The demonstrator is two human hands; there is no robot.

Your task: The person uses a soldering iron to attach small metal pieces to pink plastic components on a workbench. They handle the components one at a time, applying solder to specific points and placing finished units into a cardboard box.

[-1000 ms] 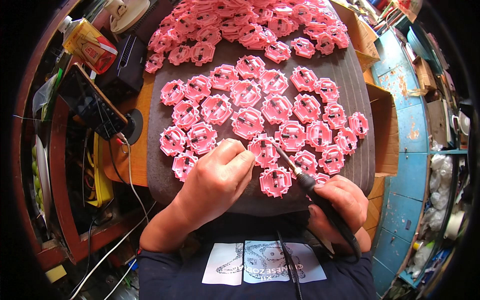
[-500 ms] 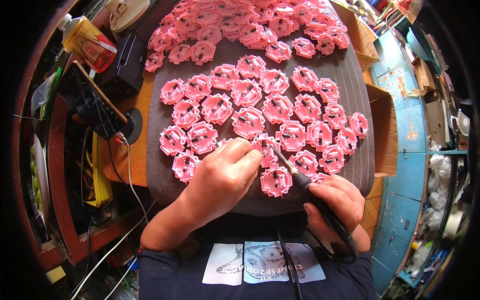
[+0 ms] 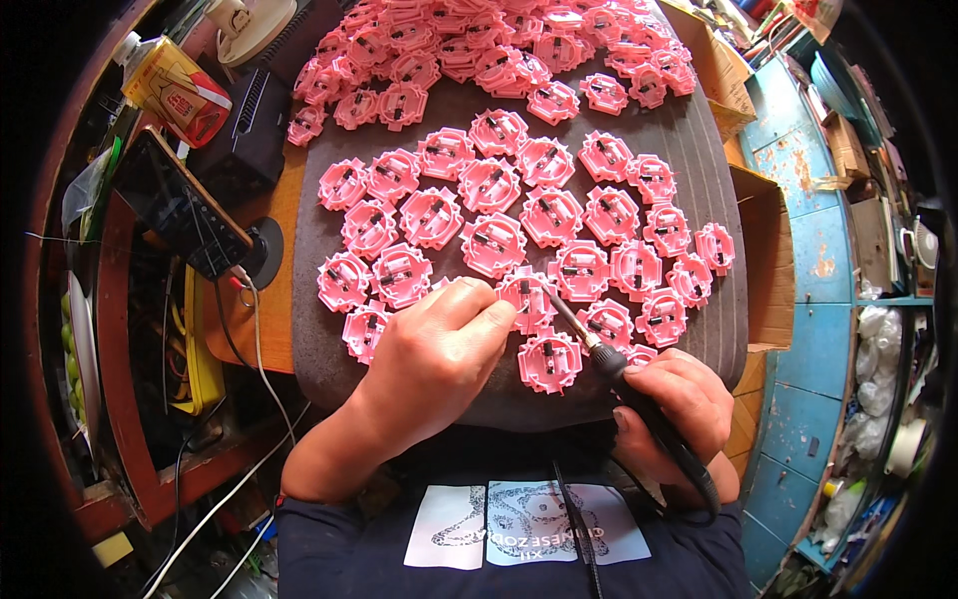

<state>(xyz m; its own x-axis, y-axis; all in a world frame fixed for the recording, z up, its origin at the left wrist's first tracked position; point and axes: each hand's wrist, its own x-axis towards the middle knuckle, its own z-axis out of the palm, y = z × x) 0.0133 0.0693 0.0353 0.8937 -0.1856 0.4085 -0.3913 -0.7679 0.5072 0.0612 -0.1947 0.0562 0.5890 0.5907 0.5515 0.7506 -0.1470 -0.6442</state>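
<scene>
My right hand [image 3: 691,397] is wrapped round a soldering iron [image 3: 624,374] with a black handle and a slim metal shaft. Its tip reaches up and left to the edge of a pink plastic housing [image 3: 526,287]; whether it touches is hard to see. This housing holds small black and metal parts. Beside it, my left hand [image 3: 436,344] is closed in a pinch, fingertips at the housing's lower left. What the pinch holds is hidden. Another pink housing [image 3: 549,362] lies just below, and several similar ones spread across the dark board [image 3: 329,235].
A heap of pink housings [image 3: 469,45] covers the board's far end. At left are a phone [image 3: 185,205] on a stand, a drink bottle [image 3: 178,90] and a white cable [image 3: 261,339]. Cardboard boxes [image 3: 763,260] and blue cabinets [image 3: 813,260] line the right side.
The soldering iron and my right hand have shifted slightly right, the tip moving toward the housing's upper right edge. My left hand stays nearly in place.
</scene>
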